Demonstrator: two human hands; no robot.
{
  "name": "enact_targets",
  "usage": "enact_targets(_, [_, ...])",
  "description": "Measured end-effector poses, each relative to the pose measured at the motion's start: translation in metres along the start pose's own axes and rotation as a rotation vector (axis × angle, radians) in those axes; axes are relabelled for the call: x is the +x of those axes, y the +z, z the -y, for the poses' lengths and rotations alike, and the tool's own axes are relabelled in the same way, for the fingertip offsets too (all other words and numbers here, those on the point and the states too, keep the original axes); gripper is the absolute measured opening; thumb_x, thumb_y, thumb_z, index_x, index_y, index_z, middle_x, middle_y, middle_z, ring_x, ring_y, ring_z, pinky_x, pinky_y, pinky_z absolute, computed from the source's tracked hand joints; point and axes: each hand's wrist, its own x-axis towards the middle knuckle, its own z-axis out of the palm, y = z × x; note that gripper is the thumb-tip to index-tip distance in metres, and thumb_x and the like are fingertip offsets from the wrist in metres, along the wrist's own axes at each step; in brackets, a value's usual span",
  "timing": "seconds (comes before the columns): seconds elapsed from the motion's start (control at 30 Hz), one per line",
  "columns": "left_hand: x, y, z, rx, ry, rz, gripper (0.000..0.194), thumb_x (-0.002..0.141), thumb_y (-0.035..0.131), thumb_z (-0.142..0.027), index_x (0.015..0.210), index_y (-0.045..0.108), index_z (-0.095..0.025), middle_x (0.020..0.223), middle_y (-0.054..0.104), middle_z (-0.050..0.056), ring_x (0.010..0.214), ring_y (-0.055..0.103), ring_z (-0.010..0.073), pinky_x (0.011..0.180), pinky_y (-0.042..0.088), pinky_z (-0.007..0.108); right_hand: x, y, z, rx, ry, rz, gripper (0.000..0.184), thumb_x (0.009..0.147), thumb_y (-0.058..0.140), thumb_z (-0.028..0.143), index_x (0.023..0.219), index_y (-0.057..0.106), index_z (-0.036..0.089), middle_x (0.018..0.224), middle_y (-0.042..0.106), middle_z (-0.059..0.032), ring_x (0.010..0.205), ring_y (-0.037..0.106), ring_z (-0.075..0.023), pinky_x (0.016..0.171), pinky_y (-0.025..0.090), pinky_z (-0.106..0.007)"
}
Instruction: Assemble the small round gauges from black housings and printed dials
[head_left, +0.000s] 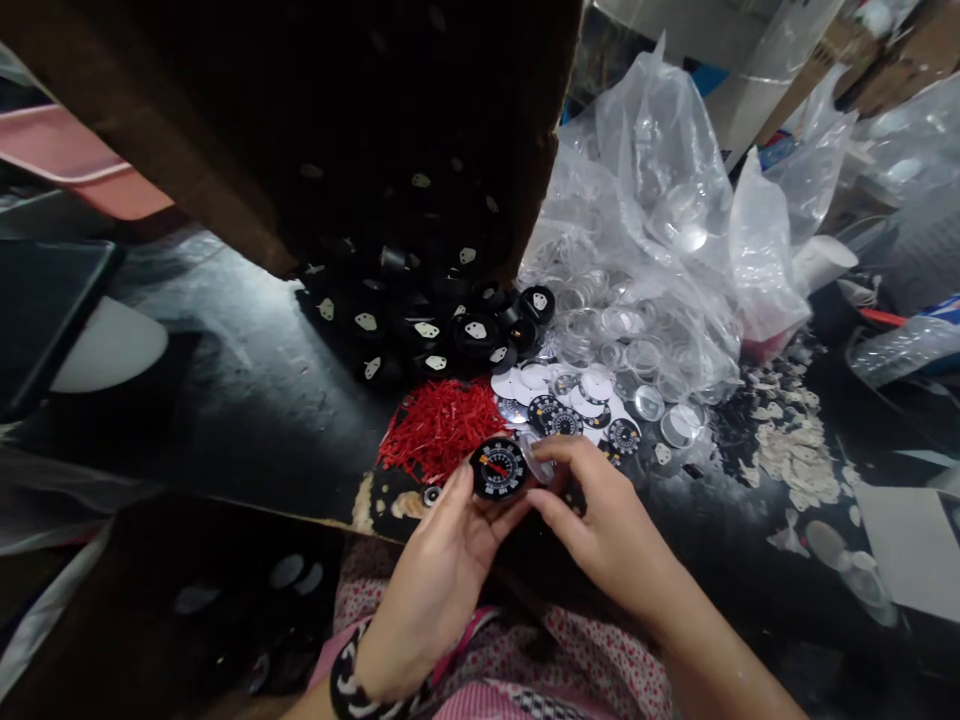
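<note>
My left hand (446, 550) is closed around a round black dial gauge (499, 469) with white markings and a red pointer, face up. Between the thumb and fingers of my right hand (589, 500) is a clear round cover (537, 458), tilted at the gauge's right edge; whether the two touch I cannot tell. Just beyond the gauge lies a heap of red pointers (446, 425). Printed dial discs (559, 415), black and white, are spread behind my right hand. A small round part (431, 495) lies by my left thumb.
Black housings (476, 332) with pale tabs spill from a large cardboard box (247, 200). Clear covers (645, 355) spread out from a plastic bag (660, 150) at right. Farther right lie a pile of small pale tabs (795, 450) and a white box (911, 545). The table edge (300, 515) runs nearby.
</note>
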Motion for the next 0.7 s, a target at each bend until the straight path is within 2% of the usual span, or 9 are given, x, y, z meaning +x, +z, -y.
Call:
enact_targets(0.13, [0.001, 0.002, -0.003, 0.016, -0.018, -0.025, 0.029, 0.092, 0.059, -0.037, 0.112, 0.069, -0.019, 0.116, 0.073, 0.007, 0.105, 0.069, 0.0222, 0.097, 0.055, 0.036, -0.001, 0.014, 0.003, 0.013, 0.040, -0.231, 0.025, 0.095, 0.050, 0.015, 0.117, 0.060, 0.020, 0.108, 0.067, -0.0065, 0.100, 0.062, -0.0187, 0.090, 0.049, -0.034])
enact_targets(0.17, [0.001, 0.001, -0.002, 0.028, -0.014, -0.021, 0.029, 0.092, 0.060, -0.037, 0.113, 0.069, -0.019, 0.117, 0.072, 0.007, 0.106, 0.069, 0.0222, 0.096, 0.055, 0.035, -0.001, 0.014, 0.003, 0.046, 0.046, -0.237, 0.025, 0.096, 0.050, 0.016, 0.119, 0.061, 0.021, 0.108, 0.067, -0.0058, 0.099, 0.063, -0.0180, 0.090, 0.050, -0.033])
enact_targets(0.27, [-0.001, -0.001, 0.001, 0.067, 0.011, 0.034, 0.032, 0.090, 0.060, -0.042, 0.111, 0.070, -0.020, 0.120, 0.071, 0.008, 0.111, 0.066, 0.0241, 0.097, 0.055, 0.036, 0.001, 0.015, 0.009, 0.113, 0.015, -0.145, 0.029, 0.096, 0.051, 0.019, 0.122, 0.062, 0.025, 0.105, 0.064, -0.0050, 0.095, 0.063, -0.0174, 0.085, 0.052, -0.032])
enact_targets(0.4, [-0.002, -0.006, 0.005, 0.247, 0.090, 0.071, 0.039, 0.084, 0.068, -0.039, 0.121, 0.066, -0.027, 0.133, 0.064, 0.006, 0.121, 0.060, 0.0276, 0.101, 0.051, 0.040, 0.000, 0.017, 0.017, -0.009, 0.008, -0.085, 0.031, 0.095, 0.052, 0.021, 0.123, 0.064, 0.029, 0.117, 0.053, -0.0083, 0.093, 0.061, -0.0180, 0.086, 0.052, -0.036])
enact_targets(0.5, [-0.003, -0.009, 0.006, 0.445, 0.138, 0.109, 0.041, 0.083, 0.070, -0.033, 0.123, 0.064, -0.029, 0.136, 0.062, 0.005, 0.124, 0.057, 0.0271, 0.104, 0.049, 0.041, 0.002, 0.018, 0.017, -0.017, 0.042, -0.061, 0.022, 0.098, 0.049, 0.031, 0.111, 0.066, 0.024, 0.107, 0.058, -0.0068, 0.090, 0.061, -0.0182, 0.081, 0.050, -0.033])
enact_targets(0.6, [-0.004, -0.009, 0.006, 0.601, 0.181, 0.161, 0.039, 0.083, 0.070, -0.030, 0.121, 0.067, -0.026, 0.131, 0.065, 0.006, 0.125, 0.058, 0.0263, 0.107, 0.045, 0.038, 0.007, 0.022, 0.016, -0.150, 0.075, -0.085, 0.039, 0.102, 0.036, 0.045, 0.082, 0.058, 0.020, 0.076, 0.060, -0.0034, 0.072, 0.058, -0.0188, 0.067, 0.042, -0.032])
enact_targets(0.7, [-0.004, -0.008, 0.008, 0.652, 0.205, 0.224, 0.037, 0.085, 0.067, -0.031, 0.121, 0.067, -0.026, 0.129, 0.067, 0.005, 0.123, 0.059, 0.0253, 0.107, 0.044, 0.036, 0.011, 0.030, 0.014, -0.303, 0.035, -0.125, 0.046, 0.104, 0.024, 0.041, 0.068, 0.047, 0.021, 0.061, 0.054, -0.0011, 0.059, 0.050, -0.0172, 0.061, 0.033, -0.032])
